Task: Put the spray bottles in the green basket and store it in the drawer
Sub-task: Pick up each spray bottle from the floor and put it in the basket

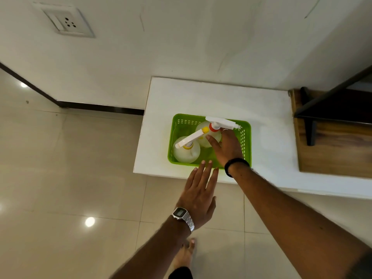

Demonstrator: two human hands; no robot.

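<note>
A green basket sits on a white counter. Two clear spray bottles stand upright inside it. The left bottle has a yellow collar and a white trigger head. The right bottle has a red collar and a white trigger head. My right hand reaches into the basket and is wrapped around the red-collared bottle just under its head. My left hand, with a metal watch on the wrist, hovers flat with fingers apart, its fingertips at the basket's near rim.
A brown wooden surface with a dark metal frame adjoins the counter on the right. A wall socket is on the white wall. Glossy beige floor tiles lie to the left and below. My bare foot stands on the floor.
</note>
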